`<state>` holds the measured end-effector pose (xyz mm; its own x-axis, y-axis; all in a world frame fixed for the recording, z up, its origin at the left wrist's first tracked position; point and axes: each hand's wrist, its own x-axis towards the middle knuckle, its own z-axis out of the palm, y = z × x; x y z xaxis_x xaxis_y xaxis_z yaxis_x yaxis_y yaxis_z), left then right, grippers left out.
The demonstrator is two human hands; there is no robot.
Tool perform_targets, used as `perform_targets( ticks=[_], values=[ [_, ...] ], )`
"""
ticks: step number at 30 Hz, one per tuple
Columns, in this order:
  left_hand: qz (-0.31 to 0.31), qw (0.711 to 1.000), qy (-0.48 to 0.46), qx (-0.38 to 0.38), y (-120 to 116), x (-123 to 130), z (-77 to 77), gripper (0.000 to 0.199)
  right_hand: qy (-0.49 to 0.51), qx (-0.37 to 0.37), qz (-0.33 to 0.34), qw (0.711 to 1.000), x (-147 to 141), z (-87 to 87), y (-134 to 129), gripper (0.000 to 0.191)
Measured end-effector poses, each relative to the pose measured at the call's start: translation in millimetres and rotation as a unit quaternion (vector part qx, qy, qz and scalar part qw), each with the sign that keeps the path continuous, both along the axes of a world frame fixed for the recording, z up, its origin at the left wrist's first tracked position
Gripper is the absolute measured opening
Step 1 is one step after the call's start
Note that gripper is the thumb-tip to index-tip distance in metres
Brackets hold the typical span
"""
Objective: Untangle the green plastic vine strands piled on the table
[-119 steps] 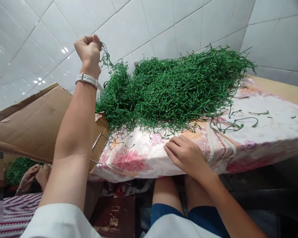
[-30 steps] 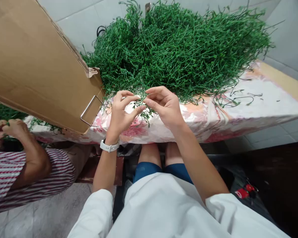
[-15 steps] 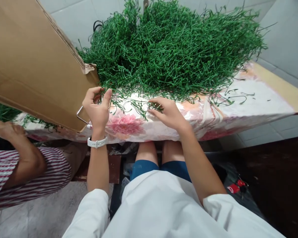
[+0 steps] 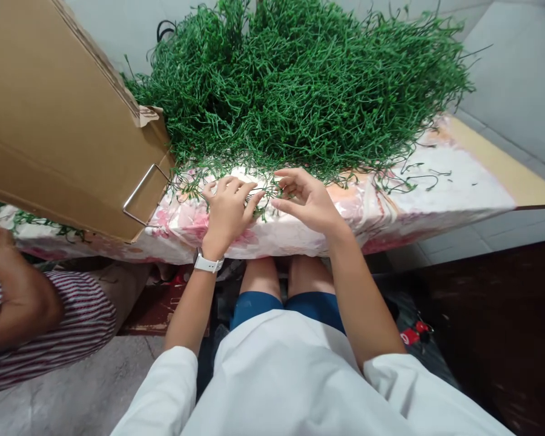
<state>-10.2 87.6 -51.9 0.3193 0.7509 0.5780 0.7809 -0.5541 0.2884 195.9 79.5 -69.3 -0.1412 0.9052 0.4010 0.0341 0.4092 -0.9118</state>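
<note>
A: Looking down on what, chiefly?

B: On a table in a white, pink-flowered tablecloth [image 4: 458, 197], with a big cardboard panel [image 4: 59, 139] rising at the left.

A: And where to find the stems?

B: In a tangled heap of thin green stems [image 4: 309, 91], piled on the cloth along the wall, just beyond both hands.

A: Anyone nearby?

B: Yes — a co-worker in a striped top [image 4: 72, 315], at lower left past the panel.

A: On to the hands?

B: Left hand [image 4: 229, 209] palm down over the cloth's front, fingers fanned wide. Right hand [image 4: 311, 206] close by, thumb clear of the forefinger, other fingers curled; cannot tell whether around a stem.

A: And smaller still?

B: A wire handle [image 4: 140, 189] by the panel's lower end, a white watch strap [image 4: 209, 263] on the left wrist, and a few loose stems [image 4: 269, 192] between the fingertips — cannot tell whether touching.
</note>
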Motion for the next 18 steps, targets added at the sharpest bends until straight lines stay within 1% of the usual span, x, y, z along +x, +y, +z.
perform_targets(
  ticks=[3,7,9,13,15,18],
  values=[
    [0.0,0.999,-0.022,0.023,7,-5,-12.1,0.026,0.041,-0.026,0.006,0.999,6,0.5,2,0.05],
    [-0.035,0.994,-0.08,0.068,13,-13,-21.4,0.025,0.019,-0.02,0.0,1.0,7,-3.0,6,0.047],
    [-0.049,0.992,-0.092,0.073,14,-14,-23.4,0.028,0.011,-0.006,-0.005,1.0,7,-4.9,6,0.043],
    [-0.054,0.992,-0.099,0.059,11,-13,-24.4,0.031,-0.009,0.025,-0.002,1.0,7,-4.1,2,0.038],
    [-0.055,0.991,-0.105,0.06,10,-12,-24.1,0.031,-0.021,0.029,0.002,0.999,8,-1.4,-1,0.039],
    [-0.038,0.991,-0.108,0.067,8,-11,-23.9,0.033,-0.031,0.026,0.012,0.999,8,2.4,-5,0.043]
  ],
)
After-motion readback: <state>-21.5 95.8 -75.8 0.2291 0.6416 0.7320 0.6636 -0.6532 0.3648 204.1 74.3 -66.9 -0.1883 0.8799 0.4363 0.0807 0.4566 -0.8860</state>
